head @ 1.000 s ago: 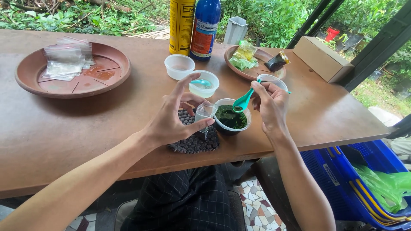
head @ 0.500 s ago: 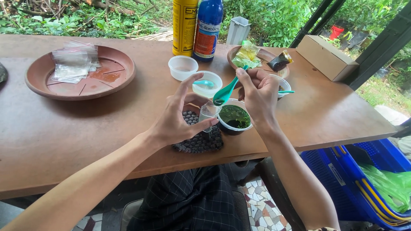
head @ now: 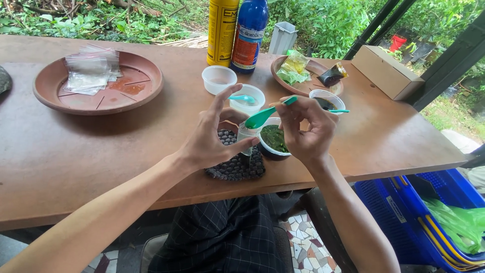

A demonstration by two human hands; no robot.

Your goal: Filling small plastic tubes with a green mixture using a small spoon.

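- Left hand (head: 209,139) pinches a small clear plastic bag (head: 246,139) upright, mouth up, over the dark woven mat (head: 235,162).
- Right hand (head: 305,129) grips a green spoon (head: 265,116); long axis runs from upper right down to lower left, bowl just at the bag's mouth. The hands sit close together.
- Bowl of dark green paste (head: 275,141) sits just right of the bag, under the right hand.
- Tabletop (head: 101,146), far edge: tall yellow can (head: 223,30) beside blue bottle (head: 249,35) with red label.
- Cardboard box (head: 386,71) at right; clay saucer (head: 146,86) holding clear bags at left.
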